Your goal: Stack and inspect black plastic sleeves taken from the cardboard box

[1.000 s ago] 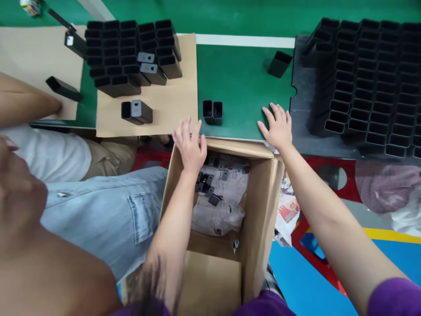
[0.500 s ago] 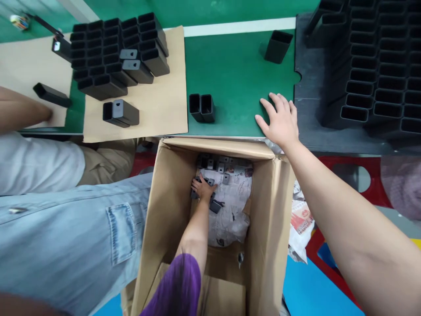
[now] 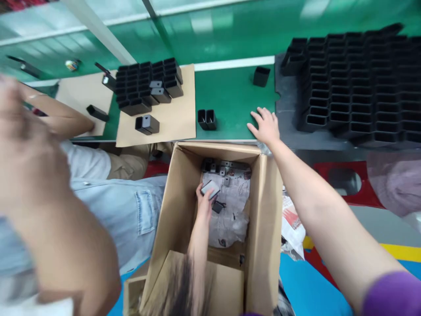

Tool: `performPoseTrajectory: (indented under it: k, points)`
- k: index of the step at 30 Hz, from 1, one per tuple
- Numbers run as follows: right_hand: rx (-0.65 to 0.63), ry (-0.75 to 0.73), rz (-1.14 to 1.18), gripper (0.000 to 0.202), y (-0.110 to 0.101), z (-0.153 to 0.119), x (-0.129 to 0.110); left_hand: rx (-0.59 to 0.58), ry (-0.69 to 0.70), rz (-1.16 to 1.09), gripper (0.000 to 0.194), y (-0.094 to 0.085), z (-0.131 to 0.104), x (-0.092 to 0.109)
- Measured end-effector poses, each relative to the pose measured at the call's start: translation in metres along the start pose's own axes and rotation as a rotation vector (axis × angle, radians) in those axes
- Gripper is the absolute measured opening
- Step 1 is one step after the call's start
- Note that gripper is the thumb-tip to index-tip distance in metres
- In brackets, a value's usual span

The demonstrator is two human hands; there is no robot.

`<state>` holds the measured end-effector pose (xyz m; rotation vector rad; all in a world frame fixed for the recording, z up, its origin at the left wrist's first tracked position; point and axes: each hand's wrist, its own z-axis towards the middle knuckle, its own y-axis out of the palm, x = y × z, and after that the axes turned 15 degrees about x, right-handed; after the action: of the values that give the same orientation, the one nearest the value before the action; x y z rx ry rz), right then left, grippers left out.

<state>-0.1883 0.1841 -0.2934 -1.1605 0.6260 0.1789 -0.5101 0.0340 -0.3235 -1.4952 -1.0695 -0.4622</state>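
Down inside the tall, open box of brown corrugated cardboard (image 3: 271,228), the left hand (image 3: 205,199) has its fingers and thumb closed around a small rectangular block (image 3: 210,189), whose flat face looks smooth and pale grey between dark edges. That block is held above the crumpled, printed paper (image 3: 226,186) lining the box, toward its left wall. Just below the hand lies a small black piece (image 3: 217,206), near a wrinkled, translucent plastic sheet (image 3: 237,226). More little dark blocks (image 3: 213,167), some with a hole in the face, gather at the box's far end.

The right hand (image 3: 265,126) grips nothing; its fingers are spread on the smooth green tabletop (image 3: 230,98), close to the edge of a matt black mat (image 3: 286,109). On that mat stand hollow, rectangular black tubes (image 3: 355,87), packed in rows like a honeycomb with square corners. A lone black tube (image 3: 262,76) stands beyond the right hand, and two open-ended tubes (image 3: 207,120) stand side by side nearer the box.

Left of those, a flat tan cardboard sheet (image 3: 179,118) bears a tight cluster of black tubes (image 3: 138,90) and a separate pair (image 3: 147,124), one with a grey end. A co-worker's blurred hand (image 3: 28,149) looms at the left.
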Motion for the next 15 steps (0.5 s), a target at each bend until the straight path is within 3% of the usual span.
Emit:
performPoseTrajectory:
  k: [2,4,8,10,12,15]
  points:
    - [-0.090,0.058,0.147,0.053,-0.025,-0.008,-0.026,-0.034,-0.040,-0.157,0.056,-0.029,-0.041,0.027]
    - [-0.165,0.012,0.282,0.053,-0.062,-0.035,-0.058,-0.032,-0.051,-0.280,0.064,-0.055,-0.079,0.051]
    - [-0.322,-0.340,0.619,0.059,-0.163,-0.143,-0.111,-0.013,-0.227,-0.534,0.064,-0.094,-0.140,0.086]
    - [-0.352,-0.471,0.761,0.074,-0.210,-0.198,-0.122,-0.151,-0.290,-0.661,0.068,-0.106,-0.168,0.098]
    - [-0.294,-0.535,0.765,0.093,-0.244,-0.239,-0.127,-0.343,-0.302,-0.831,0.076,-0.113,-0.195,0.109]
    - [-0.208,-0.607,0.691,0.102,-0.276,-0.267,-0.127,-0.560,-0.358,-1.151,0.080,-0.116,-0.233,0.124]
